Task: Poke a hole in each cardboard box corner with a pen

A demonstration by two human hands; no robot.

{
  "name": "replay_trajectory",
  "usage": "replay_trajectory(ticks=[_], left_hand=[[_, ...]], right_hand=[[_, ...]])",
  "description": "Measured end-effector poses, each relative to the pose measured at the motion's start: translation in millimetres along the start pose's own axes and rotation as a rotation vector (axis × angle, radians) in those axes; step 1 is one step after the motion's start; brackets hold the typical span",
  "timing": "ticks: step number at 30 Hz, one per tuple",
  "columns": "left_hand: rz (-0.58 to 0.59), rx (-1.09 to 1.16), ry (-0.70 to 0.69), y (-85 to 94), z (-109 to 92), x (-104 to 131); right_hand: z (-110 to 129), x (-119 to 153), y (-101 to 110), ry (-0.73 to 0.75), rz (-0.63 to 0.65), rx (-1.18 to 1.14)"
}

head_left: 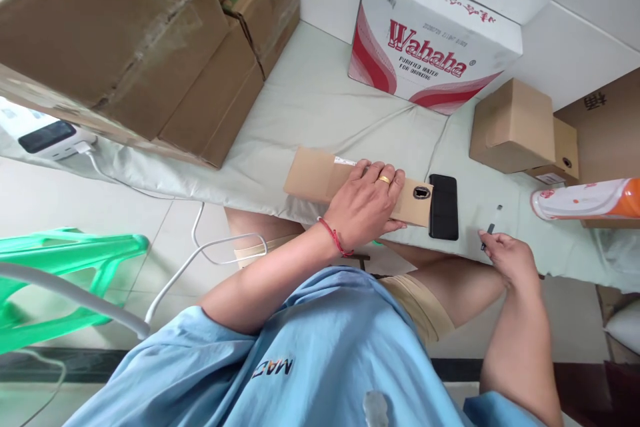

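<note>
A long, flat brown cardboard box (307,175) lies at the table's front edge, with a white label partly showing and a dark round mark near its right end. My left hand (367,203), wearing a ring and a red bracelet, is wrapped over the middle of this box, thumb at the near side. Pinched in my right hand (505,253) is a small dark pen-like tool (491,228), its thin tip pointing away from me. Between the two hands, right beside the box's end, a black phone (443,207) lies flat.
Large brown cartons (200,107) stand at the left, a white and red Wahaha carton (430,47) at the back. On the right are a small brown box (515,127) and an orange and white cylinder (585,200). A green stool (120,247) and white cable (175,273) are at lower left.
</note>
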State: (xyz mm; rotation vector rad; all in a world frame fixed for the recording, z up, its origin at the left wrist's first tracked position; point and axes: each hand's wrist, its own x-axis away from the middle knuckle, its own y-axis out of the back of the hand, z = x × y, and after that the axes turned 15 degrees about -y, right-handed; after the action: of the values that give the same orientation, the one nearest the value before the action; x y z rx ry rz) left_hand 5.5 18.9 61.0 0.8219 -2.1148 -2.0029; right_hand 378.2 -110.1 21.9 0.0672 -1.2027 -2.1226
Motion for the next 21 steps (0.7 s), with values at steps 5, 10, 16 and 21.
replay_trajectory(ticks=[5,10,16,21], left_hand=[[0.040,0.020,0.020,2.1,3.3,-8.4],[0.069,0.078,0.087,5.6,6.3,-19.5],[0.059,0.094,0.116,20.0,12.6,7.4],[0.116,0.046,0.256,34.2,37.2,48.1]], right_hand=[[-12.2,-16.6,4.5,-0.154,-0.197,0.283],[-4.9,5.8,-45.6,-0.019,-0.209,0.341],[9.5,40.7,-104.2,0.116,-0.200,0.439],[28.4,39.7,-107.9,0.068,-0.200,0.449]])
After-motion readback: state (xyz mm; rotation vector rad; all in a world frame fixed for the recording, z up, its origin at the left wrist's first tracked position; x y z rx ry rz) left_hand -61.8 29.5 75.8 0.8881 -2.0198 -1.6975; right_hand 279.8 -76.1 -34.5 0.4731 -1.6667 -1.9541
